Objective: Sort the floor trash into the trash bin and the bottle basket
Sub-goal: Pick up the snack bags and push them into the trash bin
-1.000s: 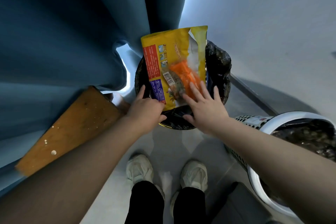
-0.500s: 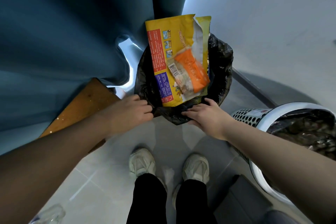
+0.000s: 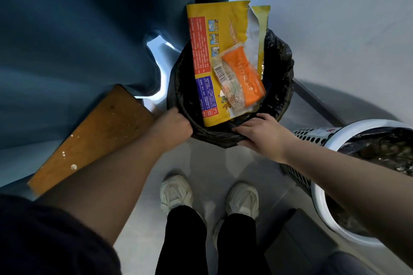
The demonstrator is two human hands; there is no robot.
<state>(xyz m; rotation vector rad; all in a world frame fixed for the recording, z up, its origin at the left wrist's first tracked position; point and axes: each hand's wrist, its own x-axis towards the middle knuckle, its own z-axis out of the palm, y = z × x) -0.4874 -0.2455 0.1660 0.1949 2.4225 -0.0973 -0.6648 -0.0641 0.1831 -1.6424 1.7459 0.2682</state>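
A round trash bin lined with a black bag stands on the floor ahead of my feet. A large yellow snack wrapper sticks up out of it, with a smaller orange packet lying on top. My left hand grips the bin's near left rim, fingers curled over the bag. My right hand rests on the near right rim, fingers laid over the black bag. A white perforated basket lined with a dark bag stands at the right.
A dark blue curtain hangs at the left and behind the bin. A wooden board leans below it. A pale wall rises at the right. My white shoes stand on grey floor tiles; a dark box lies at the lower right.
Both hands let go of the yellow wrapper and dropped to the bin's near rim. The wrapper and orange packet now stand in the bin by themselves.
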